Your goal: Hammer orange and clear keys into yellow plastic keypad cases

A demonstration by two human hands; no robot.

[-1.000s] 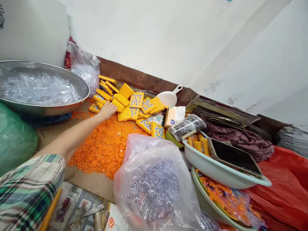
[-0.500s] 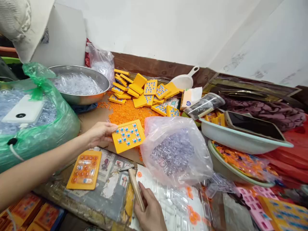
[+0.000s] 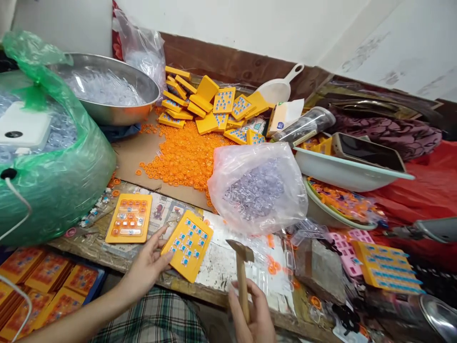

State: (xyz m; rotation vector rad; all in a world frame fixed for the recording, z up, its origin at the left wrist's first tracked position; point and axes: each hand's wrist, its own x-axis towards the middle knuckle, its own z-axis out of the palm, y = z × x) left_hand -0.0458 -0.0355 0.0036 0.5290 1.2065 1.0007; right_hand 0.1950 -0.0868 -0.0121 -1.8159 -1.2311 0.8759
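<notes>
My left hand [image 3: 157, 257] grips a yellow plastic panel [image 3: 189, 245] by its left edge. Small blue-and-white pieces dot the panel's upper face, and it tilts over the front of the workbench. In my right hand [image 3: 252, 307] is a small hammer [image 3: 242, 276], held by its wooden handle with the metal head up, to the right of the panel and apart from it. A second yellow panel [image 3: 129, 218], fitted with clear orange pieces, lies on the bench left of my left hand. Beyond my hands sits a plastic bag [image 3: 257, 190] of clear small parts.
Loose orange rings [image 3: 182, 157] spread across cardboard behind, below a heap of yellow panels [image 3: 210, 105]. A metal bowl [image 3: 107, 112] and a green bag [image 3: 85, 166] stand left. A pale basin [image 3: 350, 171] with a phone, a stone block [image 3: 319, 269] and a power tool [image 3: 424, 230] are right.
My left hand has brought the yellow panel nearer to the bench's front edge and turned it. My right hand has raised the hammer and moved it right. The view has tipped downward.
</notes>
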